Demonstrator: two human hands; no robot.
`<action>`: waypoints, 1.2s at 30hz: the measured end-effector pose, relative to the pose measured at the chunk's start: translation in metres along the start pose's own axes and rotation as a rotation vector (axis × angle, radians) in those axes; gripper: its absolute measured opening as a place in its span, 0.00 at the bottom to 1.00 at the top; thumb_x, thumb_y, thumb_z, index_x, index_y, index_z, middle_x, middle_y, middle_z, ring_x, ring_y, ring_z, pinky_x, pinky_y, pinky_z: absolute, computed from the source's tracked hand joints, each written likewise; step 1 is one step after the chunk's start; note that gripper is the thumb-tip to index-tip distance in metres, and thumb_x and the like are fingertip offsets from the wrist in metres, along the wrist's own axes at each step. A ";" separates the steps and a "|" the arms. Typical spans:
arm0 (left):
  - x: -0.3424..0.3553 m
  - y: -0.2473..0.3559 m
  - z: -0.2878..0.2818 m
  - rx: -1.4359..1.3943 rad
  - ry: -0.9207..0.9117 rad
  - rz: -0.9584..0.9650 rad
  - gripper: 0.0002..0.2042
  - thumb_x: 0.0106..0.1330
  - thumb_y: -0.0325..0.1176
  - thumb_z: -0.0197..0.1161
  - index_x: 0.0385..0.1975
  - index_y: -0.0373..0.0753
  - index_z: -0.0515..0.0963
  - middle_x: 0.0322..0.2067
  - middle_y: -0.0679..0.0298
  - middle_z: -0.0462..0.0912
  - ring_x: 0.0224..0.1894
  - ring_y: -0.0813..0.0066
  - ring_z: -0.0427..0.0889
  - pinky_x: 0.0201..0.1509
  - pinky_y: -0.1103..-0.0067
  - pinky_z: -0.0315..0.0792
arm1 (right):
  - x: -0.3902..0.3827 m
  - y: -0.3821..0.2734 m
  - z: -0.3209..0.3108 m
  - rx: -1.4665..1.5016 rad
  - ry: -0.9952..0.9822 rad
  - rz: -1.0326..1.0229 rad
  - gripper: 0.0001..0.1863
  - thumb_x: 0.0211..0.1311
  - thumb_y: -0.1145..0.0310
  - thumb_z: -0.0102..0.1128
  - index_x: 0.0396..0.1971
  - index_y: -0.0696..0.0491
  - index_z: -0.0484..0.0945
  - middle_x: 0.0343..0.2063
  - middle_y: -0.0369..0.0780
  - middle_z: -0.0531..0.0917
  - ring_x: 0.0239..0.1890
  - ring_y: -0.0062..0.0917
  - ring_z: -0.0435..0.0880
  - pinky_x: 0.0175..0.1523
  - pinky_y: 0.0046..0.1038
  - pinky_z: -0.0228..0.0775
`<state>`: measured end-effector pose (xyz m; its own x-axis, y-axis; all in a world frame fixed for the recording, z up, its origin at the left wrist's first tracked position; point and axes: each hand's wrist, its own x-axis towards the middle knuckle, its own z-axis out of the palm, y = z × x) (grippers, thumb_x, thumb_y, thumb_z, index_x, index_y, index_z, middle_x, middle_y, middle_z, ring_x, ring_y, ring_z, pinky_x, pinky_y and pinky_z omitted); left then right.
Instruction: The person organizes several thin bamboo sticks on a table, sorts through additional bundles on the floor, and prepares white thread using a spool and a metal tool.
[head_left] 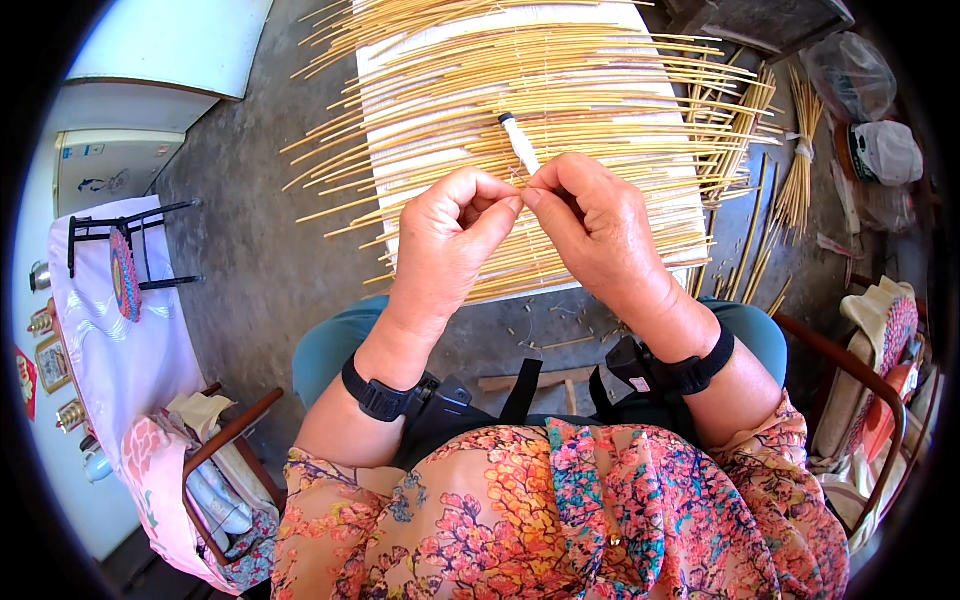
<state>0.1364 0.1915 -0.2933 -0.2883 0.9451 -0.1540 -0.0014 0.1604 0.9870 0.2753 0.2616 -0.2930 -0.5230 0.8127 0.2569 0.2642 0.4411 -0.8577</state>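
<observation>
My left hand (440, 235) and my right hand (602, 225) meet over a mat of thin yellow reed stems (440, 105). Thumb and forefinger of each are pinched together, tip close to tip, on a fine white thread that barely shows between them. Just beyond the fingertips, a white thread-wound bobbin (522, 148) with a dark end rests on the stems. A pale line of stitching crosses the stems near the middle. Beneath them is a white-covered board (384, 80).
Loose stems (752, 110) and a tied bundle (800, 165) lie on the floor at right, beside plastic bags (890, 152). Wooden-armed chairs stand at both sides. Cut stem bits litter the floor near my knees. At left, a small black-legged stool (125, 270) lies on a cloth-covered surface.
</observation>
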 end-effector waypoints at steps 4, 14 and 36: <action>-0.002 0.006 0.002 0.047 0.019 0.029 0.01 0.58 0.23 0.60 0.29 0.34 0.76 0.24 0.70 0.77 0.26 0.91 0.71 0.29 0.91 0.65 | -0.002 0.000 -0.002 0.091 -0.067 0.150 0.05 0.56 0.73 0.58 0.25 0.57 0.73 0.18 0.32 0.74 0.21 0.13 0.70 0.24 0.20 0.59; 0.004 0.005 0.004 -0.437 0.104 0.029 0.01 0.60 0.23 0.54 0.28 0.34 0.73 0.33 0.57 0.79 0.33 0.75 0.80 0.41 0.78 0.77 | -0.002 0.005 0.005 0.687 -0.093 0.482 0.04 0.58 0.72 0.59 0.29 0.56 0.77 0.24 0.30 0.76 0.29 0.10 0.71 0.34 0.12 0.62; 0.010 -0.001 0.002 -0.438 0.018 0.019 0.03 0.59 0.19 0.51 0.26 0.33 0.71 0.35 0.53 0.78 0.36 0.71 0.80 0.40 0.76 0.79 | -0.009 0.013 0.010 0.564 -0.039 0.398 0.06 0.52 0.73 0.62 0.28 0.59 0.79 0.22 0.34 0.79 0.26 0.11 0.72 0.29 0.16 0.65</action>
<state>0.1355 0.2011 -0.2958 -0.3089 0.9410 -0.1382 -0.4007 0.0030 0.9162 0.2750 0.2557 -0.3108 -0.5049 0.8530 -0.1323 -0.0143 -0.1615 -0.9868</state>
